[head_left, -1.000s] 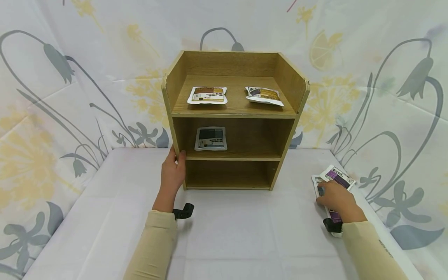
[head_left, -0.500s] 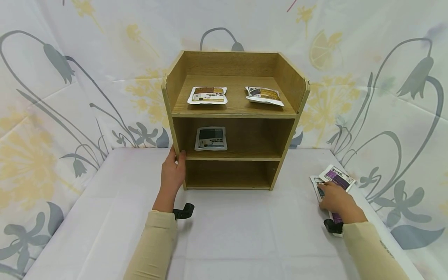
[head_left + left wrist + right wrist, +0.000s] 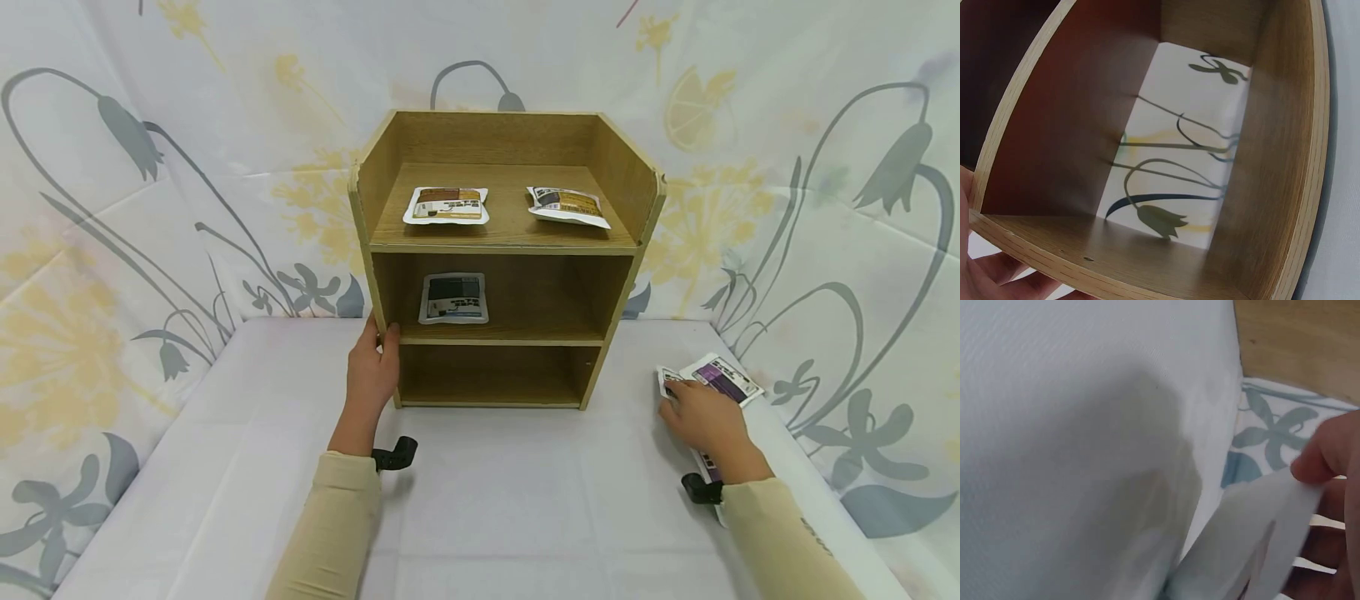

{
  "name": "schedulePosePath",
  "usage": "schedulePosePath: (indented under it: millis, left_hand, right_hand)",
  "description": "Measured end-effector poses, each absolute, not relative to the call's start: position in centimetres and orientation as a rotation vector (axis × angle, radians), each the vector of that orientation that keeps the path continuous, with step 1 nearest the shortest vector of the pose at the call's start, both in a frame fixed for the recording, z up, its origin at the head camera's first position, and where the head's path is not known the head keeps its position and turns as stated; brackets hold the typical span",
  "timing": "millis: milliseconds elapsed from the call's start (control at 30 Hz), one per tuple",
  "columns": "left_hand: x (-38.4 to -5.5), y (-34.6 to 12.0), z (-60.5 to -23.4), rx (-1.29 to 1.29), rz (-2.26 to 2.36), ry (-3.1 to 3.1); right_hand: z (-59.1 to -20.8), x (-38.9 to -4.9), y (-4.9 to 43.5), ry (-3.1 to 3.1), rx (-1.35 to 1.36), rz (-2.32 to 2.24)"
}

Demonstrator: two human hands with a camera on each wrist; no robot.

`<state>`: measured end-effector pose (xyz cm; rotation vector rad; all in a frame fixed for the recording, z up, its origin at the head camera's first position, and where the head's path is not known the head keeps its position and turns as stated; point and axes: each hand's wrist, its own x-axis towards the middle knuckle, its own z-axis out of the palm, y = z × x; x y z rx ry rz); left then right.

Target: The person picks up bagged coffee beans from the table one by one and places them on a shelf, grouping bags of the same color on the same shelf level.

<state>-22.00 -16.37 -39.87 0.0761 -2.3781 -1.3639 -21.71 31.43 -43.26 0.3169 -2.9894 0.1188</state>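
Your L hand [image 3: 372, 367] grips the shelf [image 3: 491, 137] by its left side, thumb at the front edge, fingers round the outside. Use it just to steady, w/ light pressure; a hard pull could shift the frame & jostle what's on it: brown packet [image 3: 447, 206] & yellow packet [image 3: 568, 207] up top, dark packet [image 3: 453, 298] on the middle tier.

Your R hand [image 3: 705, 421] pinches the white packet [image 3: 667, 379] at the right of the table [image 3: 525, 500], thumb on one side, fingers on the other. R wrist view has it tilted, but that's blurry, so can't be sure it's fully clear of the table.

Purple packet [image 3: 725, 379] lies just beyond your R hand; lower packet [image 3: 708, 468] is partly under your R wrist. Get enough pouch btwn thumb & fingers, as it's prob. soft & may sag. Best to lift straight up before going sideways, else you could drag a neighbor along. Mind the R wrist cam [image 3: 701, 489] too: it's right by the lower packet & might catch it.
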Motion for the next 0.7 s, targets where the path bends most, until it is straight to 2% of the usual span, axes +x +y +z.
schedulePosePath:
  millis: [267, 700]
  left_hand:
    - [-22.0, -16.3, -39.9, 0.078, -1.358, -2.381]
    - [-22.1, -16.3, -40.0, 0.094, -1.353, -2.384]
  right_hand:
    - [-42.4, -21.4, 30.5, -2.823, 0.37, 0.154]
    - [-38.3, -19.8, 28.6, -2.757, 0.381, 0.291]
